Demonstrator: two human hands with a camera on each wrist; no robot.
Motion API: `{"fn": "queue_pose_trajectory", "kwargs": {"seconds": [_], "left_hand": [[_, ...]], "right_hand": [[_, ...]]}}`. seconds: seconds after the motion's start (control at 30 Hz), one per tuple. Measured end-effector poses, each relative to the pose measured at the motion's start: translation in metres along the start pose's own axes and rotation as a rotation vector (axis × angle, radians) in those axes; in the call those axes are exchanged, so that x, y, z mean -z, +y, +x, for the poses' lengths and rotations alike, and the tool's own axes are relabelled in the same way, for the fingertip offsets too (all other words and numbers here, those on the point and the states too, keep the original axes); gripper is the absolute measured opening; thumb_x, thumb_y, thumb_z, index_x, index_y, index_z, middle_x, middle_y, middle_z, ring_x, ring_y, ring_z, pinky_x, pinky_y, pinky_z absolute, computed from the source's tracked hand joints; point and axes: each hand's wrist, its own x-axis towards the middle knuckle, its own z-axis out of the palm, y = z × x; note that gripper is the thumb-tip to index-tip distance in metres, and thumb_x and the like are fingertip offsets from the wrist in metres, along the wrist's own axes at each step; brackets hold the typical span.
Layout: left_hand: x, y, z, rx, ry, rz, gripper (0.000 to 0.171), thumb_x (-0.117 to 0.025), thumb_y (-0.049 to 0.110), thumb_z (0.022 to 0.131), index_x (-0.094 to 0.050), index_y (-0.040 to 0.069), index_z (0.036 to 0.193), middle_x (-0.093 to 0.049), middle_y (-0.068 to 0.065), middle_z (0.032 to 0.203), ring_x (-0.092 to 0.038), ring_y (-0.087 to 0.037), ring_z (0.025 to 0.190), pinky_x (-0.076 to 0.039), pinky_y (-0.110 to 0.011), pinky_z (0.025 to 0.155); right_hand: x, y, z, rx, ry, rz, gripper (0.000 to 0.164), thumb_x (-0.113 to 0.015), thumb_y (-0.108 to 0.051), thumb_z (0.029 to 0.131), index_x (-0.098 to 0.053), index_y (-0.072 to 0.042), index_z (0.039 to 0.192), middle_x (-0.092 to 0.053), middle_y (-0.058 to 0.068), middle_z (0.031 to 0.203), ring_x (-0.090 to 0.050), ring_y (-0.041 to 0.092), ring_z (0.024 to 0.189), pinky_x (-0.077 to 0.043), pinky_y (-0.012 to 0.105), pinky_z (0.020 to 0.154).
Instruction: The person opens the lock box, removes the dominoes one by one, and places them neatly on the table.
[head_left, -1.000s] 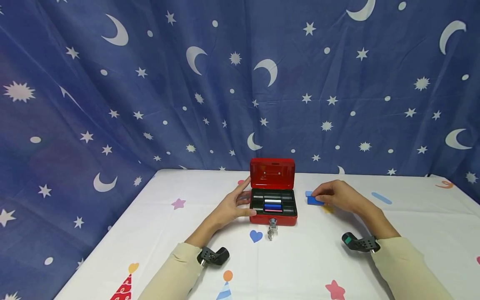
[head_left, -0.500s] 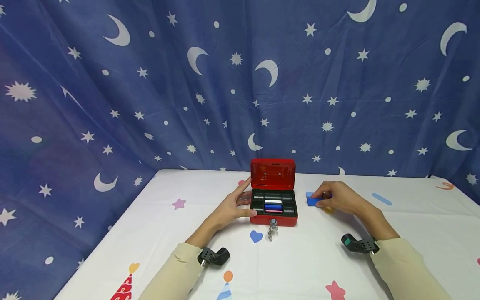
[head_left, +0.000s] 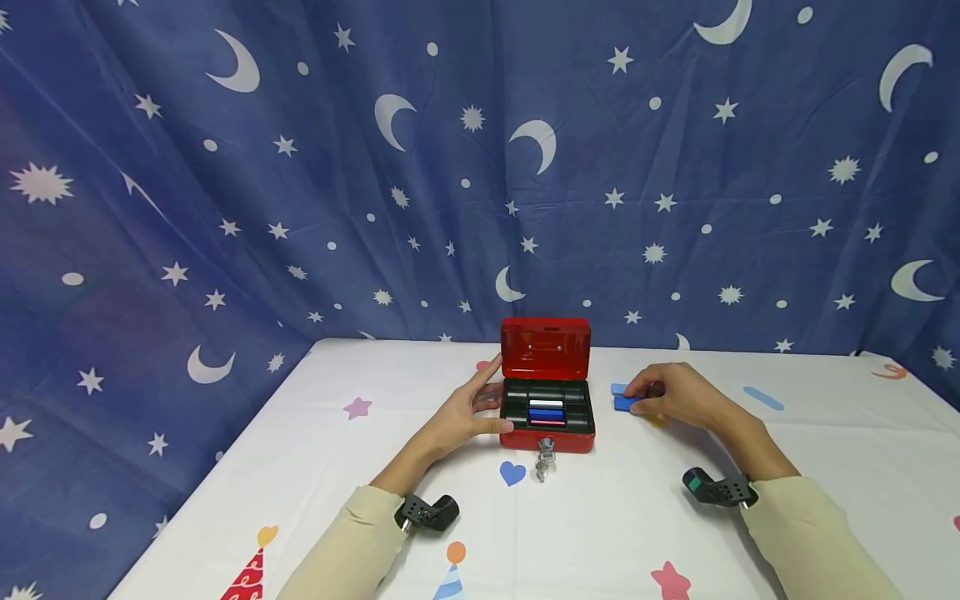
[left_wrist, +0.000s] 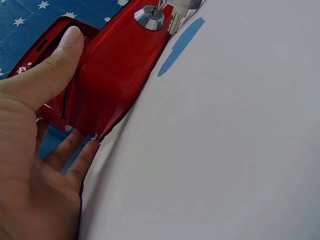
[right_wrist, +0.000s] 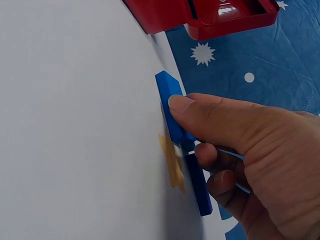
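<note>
A red cash box [head_left: 547, 442] stands with its lid [head_left: 546, 348] raised. In its black tray [head_left: 517, 408], white, blue and pink bar-shaped pieces lie in the middle compartment. My left hand [head_left: 465, 417] rests against the box's left end. The thumb lies over the front rim; the index finger extends up to the lid. To the right of the box, my right hand [head_left: 678, 393] pinches a blue bar [right_wrist: 169, 102] at the tabletop. A second, darker blue bar [right_wrist: 200, 187] lies by its curled fingers. The hand partly hides both in the head view.
Keys [head_left: 543, 462] hang from the box's front lock. The white tablecloth [head_left: 585, 533] carries printed shapes, such as a blue heart [head_left: 512, 472]. A blue curtain [head_left: 480, 208] with moons and stars stands behind the table.
My right hand's fingers have shifted slightly on the blue bar, the thumb now at its front side. The left hand and the box stay where they were.
</note>
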Motion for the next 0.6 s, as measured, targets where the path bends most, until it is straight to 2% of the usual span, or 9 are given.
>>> {"fn": "queue_pose_trajectory", "kwargs": {"seconds": [0.4, 0.6], "left_hand": [[-0.0009, 0.0013, -0.0002, 0.007, 0.011, -0.004, 0.096, -0.074, 0.002, 0.08, -0.017, 0.019, 0.155, -0.036, -0.023, 0.146, -0.042, -0.042, 0.126, -0.036, -0.052, 0.104], [-0.0006, 0.001, 0.0001, 0.003, 0.008, -0.007, 0.095, -0.074, 0.001, 0.08, -0.017, 0.018, 0.154, -0.036, -0.024, 0.146, -0.042, -0.042, 0.125, -0.035, -0.052, 0.104]], "right_hand": [[0.0023, 0.0046, -0.0034, 0.007, -0.002, -0.017, 0.019, -0.08, -0.016, 0.077, -0.076, -0.012, 0.095, -0.068, -0.003, 0.091, -0.057, 0.016, 0.082, -0.05, 0.035, 0.076], [0.0039, 0.0078, -0.0052, 0.0, 0.001, 0.004, 0.02, -0.082, -0.019, 0.076, -0.076, -0.012, 0.093, -0.069, -0.002, 0.091, -0.056, 0.015, 0.08, -0.049, 0.032, 0.074]]}}
